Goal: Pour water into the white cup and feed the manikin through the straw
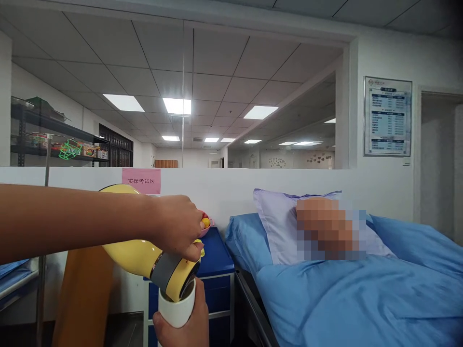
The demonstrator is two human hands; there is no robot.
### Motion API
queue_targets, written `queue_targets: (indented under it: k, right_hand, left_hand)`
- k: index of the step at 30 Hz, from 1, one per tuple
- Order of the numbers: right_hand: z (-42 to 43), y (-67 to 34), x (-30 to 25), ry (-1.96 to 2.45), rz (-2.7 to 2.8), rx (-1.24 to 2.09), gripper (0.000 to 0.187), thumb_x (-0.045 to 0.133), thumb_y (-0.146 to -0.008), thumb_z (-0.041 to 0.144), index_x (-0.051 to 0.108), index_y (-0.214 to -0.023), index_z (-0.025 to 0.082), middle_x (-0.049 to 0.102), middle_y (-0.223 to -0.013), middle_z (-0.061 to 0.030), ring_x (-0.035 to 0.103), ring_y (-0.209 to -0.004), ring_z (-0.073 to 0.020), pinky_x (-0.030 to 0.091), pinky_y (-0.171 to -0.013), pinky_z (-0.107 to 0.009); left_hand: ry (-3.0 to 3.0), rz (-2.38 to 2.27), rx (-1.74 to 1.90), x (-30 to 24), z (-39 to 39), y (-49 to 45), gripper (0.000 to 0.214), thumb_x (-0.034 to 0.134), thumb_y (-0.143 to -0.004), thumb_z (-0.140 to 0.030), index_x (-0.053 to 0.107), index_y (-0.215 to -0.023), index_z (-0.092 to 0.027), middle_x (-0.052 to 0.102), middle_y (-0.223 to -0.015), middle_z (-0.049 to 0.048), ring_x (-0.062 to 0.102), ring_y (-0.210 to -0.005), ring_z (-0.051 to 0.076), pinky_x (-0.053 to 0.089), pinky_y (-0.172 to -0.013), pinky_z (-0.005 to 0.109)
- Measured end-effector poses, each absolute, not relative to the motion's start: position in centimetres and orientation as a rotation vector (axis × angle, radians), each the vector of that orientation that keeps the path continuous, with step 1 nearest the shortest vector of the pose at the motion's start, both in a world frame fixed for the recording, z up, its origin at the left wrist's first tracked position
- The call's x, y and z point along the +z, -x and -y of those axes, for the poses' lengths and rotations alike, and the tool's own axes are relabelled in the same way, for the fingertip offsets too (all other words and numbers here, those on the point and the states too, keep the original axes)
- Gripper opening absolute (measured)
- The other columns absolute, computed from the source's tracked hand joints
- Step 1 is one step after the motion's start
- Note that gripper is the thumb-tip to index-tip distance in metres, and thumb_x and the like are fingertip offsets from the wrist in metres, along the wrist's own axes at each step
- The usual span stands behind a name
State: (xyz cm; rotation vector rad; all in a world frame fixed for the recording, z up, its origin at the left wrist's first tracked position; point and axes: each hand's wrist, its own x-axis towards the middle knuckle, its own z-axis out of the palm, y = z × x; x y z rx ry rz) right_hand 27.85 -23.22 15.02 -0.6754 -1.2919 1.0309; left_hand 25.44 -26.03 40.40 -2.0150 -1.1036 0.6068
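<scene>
My left hand [177, 226] reaches in from the left, its fingers wrapped round the upper side of a yellow thermos jug [130, 255] with a grey collar; the grip itself is mostly hidden behind the hand. The jug is tipped steeply, mouth down to the right. Its spout rests at or just inside the rim of a white cup [176, 313]. My right hand [188, 327] is closed round this cup from below and the right. Whether liquid is flowing cannot be made out.
Behind the hands stands a blue bedside cabinet [217, 255] bearing a pink bowl [205, 230] of fruit. To the right is a bed with a blue quilt [343, 299] and a lilac pillow [271, 226], where a pixelated head lies. A metal pole [42, 289] stands left, beside a brown panel [85, 299].
</scene>
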Motion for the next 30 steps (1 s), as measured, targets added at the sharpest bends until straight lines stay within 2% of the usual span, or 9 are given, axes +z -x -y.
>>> queue_targets:
  k: [5, 9, 14, 17, 24, 30]
  right_hand:
    - [23.4, -28.0, 15.2, 0.666, 1.289, 1.048, 0.05, 0.064, -0.049, 0.02, 0.054, -0.098, 0.022, 0.066, -0.074, 0.002, 0.061, -0.062, -0.0182, 0.051, -0.059, -0.026]
    - [23.3, -28.2, 15.2, 0.659, 1.31, 1.075, 0.049, 0.063, -0.05, 0.022, 0.052, -0.098, 0.022, 0.065, -0.074, 0.0013, 0.059, -0.063, -0.0183, 0.05, -0.059, -0.027]
    - [23.5, -28.4, 15.4, 0.663, 1.316, 1.125, 0.051, 0.062, -0.051, 0.023, 0.052, -0.101, 0.022, 0.065, -0.075, 0.0015, 0.06, -0.063, -0.0185, 0.05, -0.061, -0.027]
    - [23.5, -28.4, 15.5, 0.679, 1.299, 1.129, 0.05, 0.063, -0.05, 0.022, 0.053, -0.1, 0.022, 0.065, -0.075, 0.0011, 0.06, -0.064, -0.0191, 0.051, -0.06, -0.027]
    - [23.1, -28.3, 15.0, 0.626, 1.252, 1.061, 0.057, 0.066, -0.049, 0.017, 0.055, -0.105, 0.02, 0.067, -0.078, -0.0004, 0.061, -0.064, -0.0191, 0.053, -0.061, -0.027]
    - [23.4, -28.3, 14.9, 0.663, 1.232, 1.01, 0.058, 0.067, -0.048, 0.015, 0.057, -0.105, 0.02, 0.068, -0.08, -0.0012, 0.063, -0.068, -0.0201, 0.054, -0.063, -0.027]
  left_hand:
    - [2.063, 1.103, 0.575, 40.6, 26.1, -25.6, 0.051, 0.049, -0.088, -0.049, 0.069, -0.053, -0.017, 0.054, -0.044, 0.0051, 0.023, -0.038, 0.01, 0.02, -0.043, 0.032]
    - [2.08, 1.122, 0.544, 40.6, 26.2, -25.6, 0.047, 0.053, -0.086, -0.046, 0.067, -0.051, -0.018, 0.054, -0.044, 0.005, 0.029, -0.039, 0.01, 0.021, -0.045, 0.032]
    - [2.071, 1.123, 0.585, 40.6, 26.2, -25.7, 0.05, 0.048, -0.089, -0.049, 0.072, -0.059, -0.017, 0.06, -0.048, 0.0084, 0.037, -0.041, 0.014, 0.023, -0.047, 0.033]
    - [2.078, 1.149, 0.62, 40.7, 26.2, -25.6, 0.053, 0.044, -0.091, -0.049, 0.073, -0.061, -0.017, 0.06, -0.048, 0.008, 0.036, -0.041, 0.013, 0.024, -0.048, 0.033]
    - [2.104, 1.157, 0.49, 40.9, 25.6, -24.3, 0.051, 0.048, -0.089, -0.044, 0.066, -0.049, -0.018, 0.053, -0.043, 0.005, 0.023, -0.038, 0.01, 0.02, -0.047, 0.032]
    - [2.104, 1.218, 0.502, 40.9, 25.4, -23.7, 0.053, 0.042, -0.09, -0.044, 0.069, -0.053, -0.018, 0.057, -0.047, 0.0073, 0.03, -0.041, 0.012, 0.023, -0.049, 0.034]
